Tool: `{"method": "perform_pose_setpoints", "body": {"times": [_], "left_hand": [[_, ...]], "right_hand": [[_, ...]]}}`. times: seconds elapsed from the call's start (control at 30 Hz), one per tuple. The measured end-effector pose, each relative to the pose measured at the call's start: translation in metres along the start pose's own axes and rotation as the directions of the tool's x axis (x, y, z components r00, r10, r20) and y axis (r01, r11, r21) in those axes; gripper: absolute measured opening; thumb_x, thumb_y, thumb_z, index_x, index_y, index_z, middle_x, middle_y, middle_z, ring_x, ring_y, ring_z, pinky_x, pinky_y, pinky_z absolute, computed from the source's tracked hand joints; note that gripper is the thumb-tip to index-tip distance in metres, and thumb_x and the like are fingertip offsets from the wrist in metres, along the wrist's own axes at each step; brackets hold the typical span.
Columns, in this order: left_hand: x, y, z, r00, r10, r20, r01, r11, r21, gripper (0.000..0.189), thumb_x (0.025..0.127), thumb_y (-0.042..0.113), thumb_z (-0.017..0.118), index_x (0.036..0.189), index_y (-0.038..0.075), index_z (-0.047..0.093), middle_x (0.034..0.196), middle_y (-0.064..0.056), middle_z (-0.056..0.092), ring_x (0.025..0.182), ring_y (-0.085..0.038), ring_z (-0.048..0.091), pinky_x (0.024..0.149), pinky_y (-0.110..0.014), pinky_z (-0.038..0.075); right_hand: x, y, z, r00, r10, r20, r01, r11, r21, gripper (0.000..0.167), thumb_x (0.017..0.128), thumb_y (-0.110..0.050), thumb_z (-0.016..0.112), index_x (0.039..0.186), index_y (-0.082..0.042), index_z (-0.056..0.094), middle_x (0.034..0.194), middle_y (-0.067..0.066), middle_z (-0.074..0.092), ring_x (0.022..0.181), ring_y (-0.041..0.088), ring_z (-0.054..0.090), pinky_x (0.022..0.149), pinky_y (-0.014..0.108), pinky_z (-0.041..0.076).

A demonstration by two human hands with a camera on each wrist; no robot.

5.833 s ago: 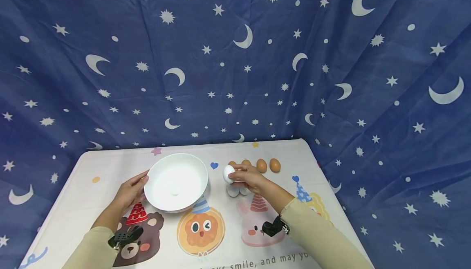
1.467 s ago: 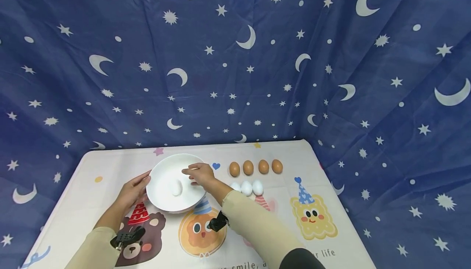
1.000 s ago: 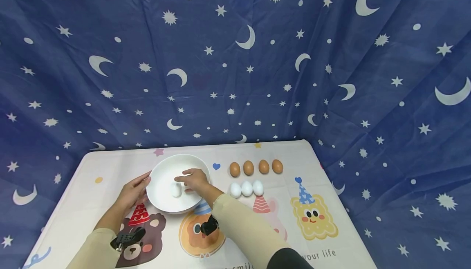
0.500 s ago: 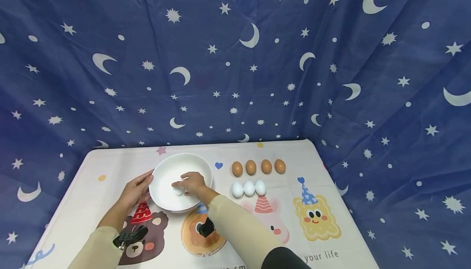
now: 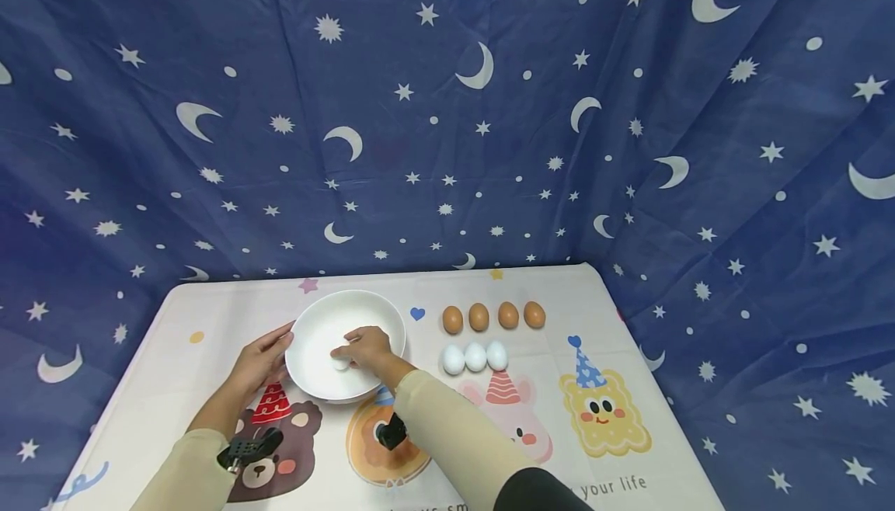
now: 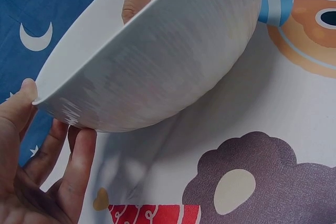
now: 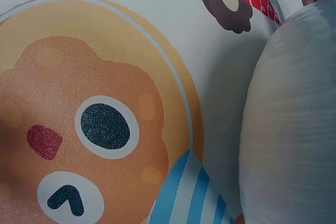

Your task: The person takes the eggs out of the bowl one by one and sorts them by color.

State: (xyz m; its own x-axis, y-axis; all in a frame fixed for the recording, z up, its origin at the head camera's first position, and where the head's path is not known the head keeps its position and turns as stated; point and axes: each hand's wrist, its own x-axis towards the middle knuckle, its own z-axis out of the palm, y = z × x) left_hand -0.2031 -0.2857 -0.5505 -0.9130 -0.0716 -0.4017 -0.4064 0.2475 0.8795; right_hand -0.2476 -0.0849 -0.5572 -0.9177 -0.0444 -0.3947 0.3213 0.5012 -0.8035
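Observation:
A wide white bowl [image 5: 374, 313] stands on the left part of the printed tablecloth. My left hand [image 5: 260, 357] grips its left rim. In the left wrist view the thumb lies on the rim of the bowl [image 6: 152, 72] and the fingers are beneath it. Inside the bowl, my right hand [image 5: 367, 349] has its fingers around a white egg [image 5: 340, 364], whose upper part they hide. The right wrist view shows only the outside of the bowl [image 7: 291, 124] and tablecloth, with the egg out of sight.
Right of the bowl, three white eggs [image 5: 475, 356] sit side by side. Behind them stands a row of several brown eggs [image 5: 478, 317]. A blue curtain [image 5: 419, 146] with moons and stars hangs behind the table [image 5: 552, 410].
My right hand brought a white egg from beside the others into the bowl and let go. It then moved left and down onto that egg again. My left hand stayed at the rim.

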Motion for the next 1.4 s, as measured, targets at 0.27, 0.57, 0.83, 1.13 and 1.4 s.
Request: {"method": "perform_pose_setpoints", "body": {"times": [0.27, 0.57, 0.83, 1.13, 1.4], "left_hand": [[0.0, -0.001, 0.0, 1.0, -0.005, -0.004, 0.005, 1.0, -0.008, 0.072, 0.097, 0.055, 0.052, 0.155, 0.017, 0.032, 0.156, -0.021, 0.032, 0.104, -0.01, 0.067, 0.081, -0.025, 0.06], [0.001, 0.0, 0.0, 1.0, -0.014, -0.003, 0.014, 1.0, -0.006, 0.071, 0.097, 0.055, 0.052, 0.154, 0.018, 0.032, 0.158, -0.019, 0.031, 0.121, -0.025, 0.061, 0.084, -0.025, 0.06], [0.001, -0.001, 0.001, 1.0, -0.01, -0.005, 0.01, 1.0, 0.002, 0.07, 0.097, 0.055, 0.051, 0.154, 0.018, 0.032, 0.158, -0.02, 0.03, 0.121, -0.025, 0.062, 0.082, -0.025, 0.06], [0.001, -0.001, 0.002, 1.0, -0.003, -0.011, 0.003, 1.0, 0.002, 0.071, 0.097, 0.055, 0.051, 0.154, 0.018, 0.032, 0.157, -0.022, 0.032, 0.108, -0.013, 0.066, 0.081, -0.024, 0.06], [0.001, -0.001, 0.001, 1.0, -0.009, -0.005, 0.009, 1.0, -0.001, 0.07, 0.098, 0.054, 0.051, 0.155, 0.019, 0.031, 0.158, -0.02, 0.03, 0.118, -0.022, 0.063, 0.084, -0.026, 0.06]], "right_hand": [[0.002, 0.002, -0.001, 1.0, 0.008, 0.017, -0.008, 1.0, 0.021, 0.033, 0.072, -0.017, 0.089, 0.102, -0.012, 0.077, 0.078, -0.004, 0.065, 0.062, 0.011, 0.068, 0.055, 0.017, 0.057], [0.0, 0.0, -0.006, 0.998, 0.041, 0.036, -0.045, 0.992, 0.116, 0.035, 0.075, -0.014, 0.086, 0.107, -0.01, 0.075, 0.082, -0.001, 0.069, 0.07, 0.016, 0.071, 0.064, 0.023, 0.062], [0.001, 0.001, -0.006, 0.996, 0.062, 0.059, -0.073, 0.977, 0.199, 0.036, 0.077, -0.013, 0.084, 0.111, -0.009, 0.074, 0.084, 0.001, 0.069, 0.074, 0.016, 0.071, 0.069, 0.026, 0.062], [-0.004, -0.004, -0.011, 0.991, 0.068, 0.115, -0.098, 0.958, 0.271, 0.032, 0.079, -0.012, 0.082, 0.11, -0.008, 0.074, 0.093, 0.004, 0.07, 0.076, 0.015, 0.07, 0.074, 0.027, 0.062], [-0.007, -0.007, -0.013, 0.984, 0.019, 0.179, -0.08, 0.937, 0.339, 0.031, 0.08, -0.007, 0.08, 0.11, -0.003, 0.073, 0.095, 0.006, 0.072, 0.08, 0.018, 0.071, 0.077, 0.031, 0.062]]}}
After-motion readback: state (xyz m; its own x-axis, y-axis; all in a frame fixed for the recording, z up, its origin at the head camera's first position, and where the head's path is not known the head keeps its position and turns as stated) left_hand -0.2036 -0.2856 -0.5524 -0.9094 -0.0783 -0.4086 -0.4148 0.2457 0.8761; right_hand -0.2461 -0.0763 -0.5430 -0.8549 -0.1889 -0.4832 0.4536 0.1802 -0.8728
